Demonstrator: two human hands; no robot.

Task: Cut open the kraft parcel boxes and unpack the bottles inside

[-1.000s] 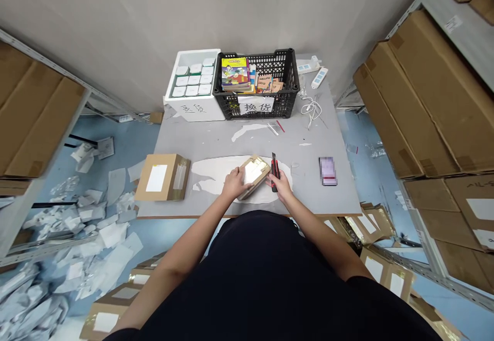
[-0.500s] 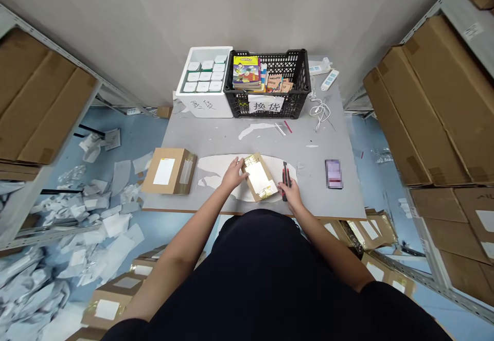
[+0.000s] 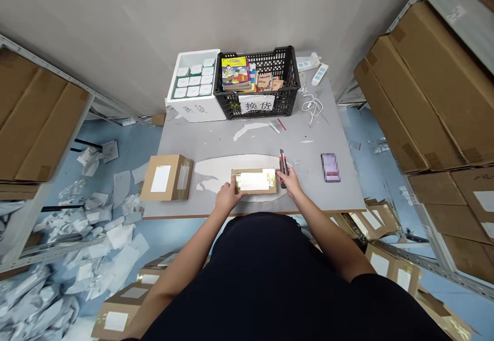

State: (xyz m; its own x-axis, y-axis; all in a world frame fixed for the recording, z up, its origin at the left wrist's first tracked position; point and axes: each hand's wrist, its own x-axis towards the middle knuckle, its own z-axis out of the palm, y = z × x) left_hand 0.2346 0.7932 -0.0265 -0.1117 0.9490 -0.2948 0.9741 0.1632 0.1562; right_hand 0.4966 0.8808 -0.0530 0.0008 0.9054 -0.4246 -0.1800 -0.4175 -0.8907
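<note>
A small cardboard box (image 3: pixel 254 191) with a white label and shiny tape lies lengthwise in front of me on the table. My left hand (image 3: pixel 227 196) grips its left end, thumb along the near side. At the box's right end is my right hand (image 3: pixel 290 180), closed around a red and black utility knife (image 3: pixel 283 168) that points away from me. The fingertips of that hand reach the box's edge. Beneath the box lies a pale, worn patch (image 3: pixel 212 168) on the table top. A larger cardboard box (image 3: pixel 159 177) with a white label stands to the left.
At the table's back are a white foam box (image 3: pixel 196 109) of white cartons and a black crate (image 3: pixel 287 94) with books. A phone (image 3: pixel 331 167) lies at right, a white cable (image 3: pixel 313 105) behind it. Shelves with large cartons (image 3: pixel 409 89) flank the table; paper scraps (image 3: pixel 116 238) litter the floor.
The small box has turned from slanted to lying sideways, its long side facing me. My left hand has moved nearer to me at its left end. The knife stays in my right hand.
</note>
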